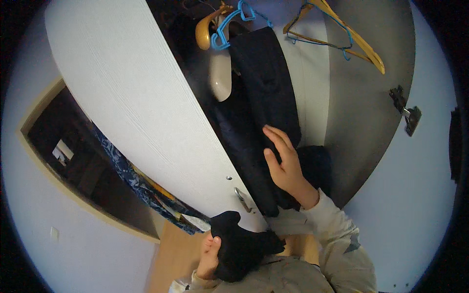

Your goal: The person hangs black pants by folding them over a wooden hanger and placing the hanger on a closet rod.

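My left hand (209, 254) grips a bunched piece of black cloth (240, 252) low in front of my body; what sort of garment it is I cannot tell. Inside an open wardrobe, my right hand (289, 166) is raised with its fingers apart, holding nothing. Close behind it hangs a dark garment (269, 80); whether the fingers touch it is unclear. A blue plastic hanger (221, 33) with a heart-shaped cutout is at the top of this garment. More dark fabric (316, 164) lies at the bottom, partly hidden by my right wrist.
The white wardrobe door (121, 84) with a metal handle (242, 199) stands on the left. Wooden hangers (353, 36) and another blue hanger (348, 31) hang at the upper right. A metal hinge (406, 110) juts out at the right. Patterned cloth (124, 172) hangs beyond the door.
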